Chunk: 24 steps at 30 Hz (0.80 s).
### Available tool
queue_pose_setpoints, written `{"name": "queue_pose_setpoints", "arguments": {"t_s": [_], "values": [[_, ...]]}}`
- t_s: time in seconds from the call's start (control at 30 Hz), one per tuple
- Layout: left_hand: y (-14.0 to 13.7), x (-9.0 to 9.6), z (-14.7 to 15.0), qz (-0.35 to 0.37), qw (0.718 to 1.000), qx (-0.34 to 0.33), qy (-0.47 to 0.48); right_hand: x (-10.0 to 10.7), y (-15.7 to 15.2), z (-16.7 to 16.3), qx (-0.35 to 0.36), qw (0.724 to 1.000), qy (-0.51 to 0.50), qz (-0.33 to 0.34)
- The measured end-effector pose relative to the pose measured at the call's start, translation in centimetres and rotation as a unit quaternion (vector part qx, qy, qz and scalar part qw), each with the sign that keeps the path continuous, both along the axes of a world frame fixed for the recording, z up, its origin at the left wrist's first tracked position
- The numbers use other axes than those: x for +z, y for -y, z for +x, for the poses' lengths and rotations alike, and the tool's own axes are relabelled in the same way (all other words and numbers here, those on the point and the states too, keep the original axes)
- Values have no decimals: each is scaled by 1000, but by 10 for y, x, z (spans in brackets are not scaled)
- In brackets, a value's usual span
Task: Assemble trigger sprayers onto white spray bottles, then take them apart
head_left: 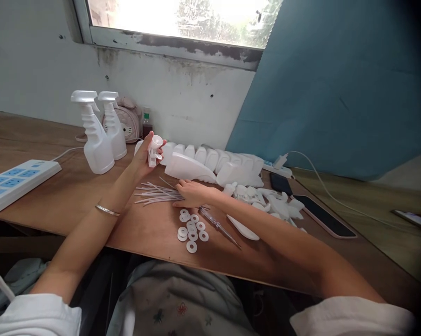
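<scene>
My left hand [142, 156] is raised over the table, its fingers wrapped around a white spray trigger head [155, 151] with its round collar facing up. Lower and to the right, my right hand [192, 192] reaches down onto a loose bundle of thin white dip tubes [154, 193]. Its fingers and thumb are apart over the tube ends, and the fingertips are partly hidden. Just below this hand lie several white ring washers [191, 227], some overlapping. Beside them a clear-handled screwdriver [219, 226] points toward the front edge.
Two white spray bottles [97, 140] stand at the back left, near a power strip [24, 182]. A row of white bottles [210, 161] lies along the back. White plastic parts [266, 200], a curved white piece [243, 227] and a phone [324, 215] are at the right.
</scene>
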<state>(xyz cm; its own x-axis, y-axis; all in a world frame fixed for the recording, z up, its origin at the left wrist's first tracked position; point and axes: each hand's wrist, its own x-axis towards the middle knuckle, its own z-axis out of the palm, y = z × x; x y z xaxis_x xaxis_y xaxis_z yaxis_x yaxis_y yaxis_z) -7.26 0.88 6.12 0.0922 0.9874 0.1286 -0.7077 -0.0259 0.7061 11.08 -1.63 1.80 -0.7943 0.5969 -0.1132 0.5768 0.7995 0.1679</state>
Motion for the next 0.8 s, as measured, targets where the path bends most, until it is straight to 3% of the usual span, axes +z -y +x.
{"name": "queue_pose_setpoints", "arguments": {"t_s": [0.2,0.37,0.47,0.57,0.7,0.8], "values": [[0,-12,15,29,997,-47,-55,-12,4,5,5,997,-66,29],[12,-18,37,19,981,-143,-129,8,29,28,-76,987,-125,74],[21,-24,55,-4,971,-182,-158,22,50,48,-149,986,-67,15],[27,-36,75,-48,961,-216,-168,25,68,62,-173,983,-11,-61],[32,-53,91,-85,944,-252,-197,23,79,73,-183,977,-72,-84],[32,-57,91,-78,945,-226,-223,31,80,87,-169,973,-121,-103]]}}
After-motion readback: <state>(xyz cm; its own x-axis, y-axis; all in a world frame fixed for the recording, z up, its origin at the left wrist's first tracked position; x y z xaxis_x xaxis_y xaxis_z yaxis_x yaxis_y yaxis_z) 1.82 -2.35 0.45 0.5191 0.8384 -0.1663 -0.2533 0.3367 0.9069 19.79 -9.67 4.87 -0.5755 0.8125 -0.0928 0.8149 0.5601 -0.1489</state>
